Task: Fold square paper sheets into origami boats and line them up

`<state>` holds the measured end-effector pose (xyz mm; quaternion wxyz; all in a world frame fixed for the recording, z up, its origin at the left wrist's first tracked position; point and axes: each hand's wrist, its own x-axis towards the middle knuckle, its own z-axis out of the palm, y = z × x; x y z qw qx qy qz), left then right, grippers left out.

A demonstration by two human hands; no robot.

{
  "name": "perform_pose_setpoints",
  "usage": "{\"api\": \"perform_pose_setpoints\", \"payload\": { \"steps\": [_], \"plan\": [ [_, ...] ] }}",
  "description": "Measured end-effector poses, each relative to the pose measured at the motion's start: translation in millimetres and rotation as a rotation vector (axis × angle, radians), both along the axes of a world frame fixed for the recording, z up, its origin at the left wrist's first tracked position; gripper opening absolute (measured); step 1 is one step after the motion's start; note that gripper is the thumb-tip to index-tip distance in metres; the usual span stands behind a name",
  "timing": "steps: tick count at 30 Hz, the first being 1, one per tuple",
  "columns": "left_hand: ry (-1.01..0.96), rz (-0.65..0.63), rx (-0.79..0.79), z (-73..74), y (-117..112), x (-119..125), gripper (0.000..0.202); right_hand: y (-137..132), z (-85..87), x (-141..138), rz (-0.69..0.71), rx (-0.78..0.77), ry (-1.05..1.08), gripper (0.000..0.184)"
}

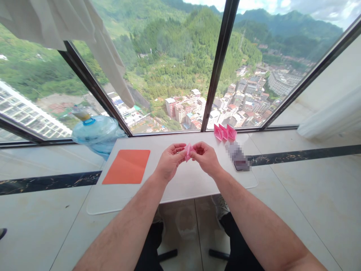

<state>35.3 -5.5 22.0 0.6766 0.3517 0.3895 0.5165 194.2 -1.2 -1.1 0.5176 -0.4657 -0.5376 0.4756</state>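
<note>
A small piece of folded pink paper (188, 152) is held up above the middle of the white table. My left hand (171, 160) pinches its left side between thumb and fingers. From the right, my right hand (205, 156) grips the other side of the same paper. Parts of the paper are covered by my fingertips. Several folded pink paper pieces (225, 133) stand in a row at the table's far right edge. Flat on the left of the table lies an orange sheet of paper (126, 166).
The low white table (180, 192) stands against tall windows with dark frames. A dark flat object (241, 165), partly pixelated, rests on its right side. Behind the left corner is a blue water jug (97, 133). A pale curtain (109, 56) hangs at upper left.
</note>
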Motion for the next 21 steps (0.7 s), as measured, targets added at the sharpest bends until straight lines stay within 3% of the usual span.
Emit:
{"api": "perform_pose_setpoints", "payload": {
  "steps": [10,21],
  "plan": [
    [-0.028,-0.028,-0.004,1.8,-2.5,0.7,0.04,-3.9,2.8,-4.1,0.045,-0.021,0.019,0.034],
    [0.005,0.064,-0.024,2.7,-2.2,4.4,0.044,-6.5,2.6,-4.3,-0.008,0.026,-0.119,0.026]
  ]
}}
